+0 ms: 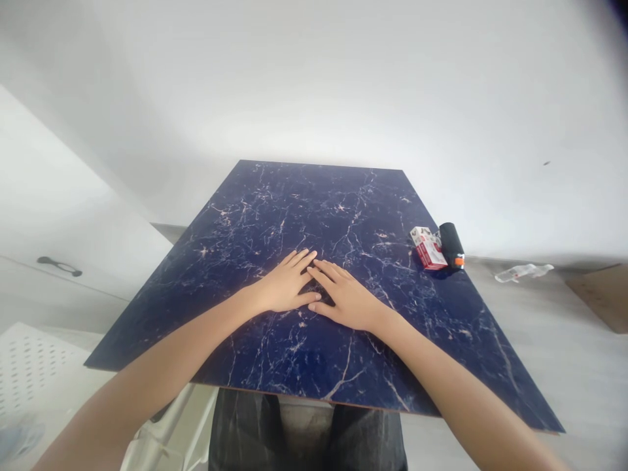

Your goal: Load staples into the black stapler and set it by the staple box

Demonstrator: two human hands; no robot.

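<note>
My left hand (289, 282) lies flat on a dark blue, marble-patterned tabletop (314, 196), palm down and fingers stretched out. My right hand (349, 297) rests flat beside it, also palm down. The fingertips of both hands meet or nearly meet near the middle of the table, and the thumbs point at each other. Neither hand holds anything. At the table's right edge, apart from my hands, stand a red and white box (428, 248) and a black cylindrical object (451, 245) with an orange patch.
A white wall (314, 78) stands behind the table. On the floor to the right lie a clear plastic item (524, 272) and a brown cardboard piece (603, 297). A black handle (59, 266) is on a white surface at left. Below it is a white perforated item (34, 366).
</note>
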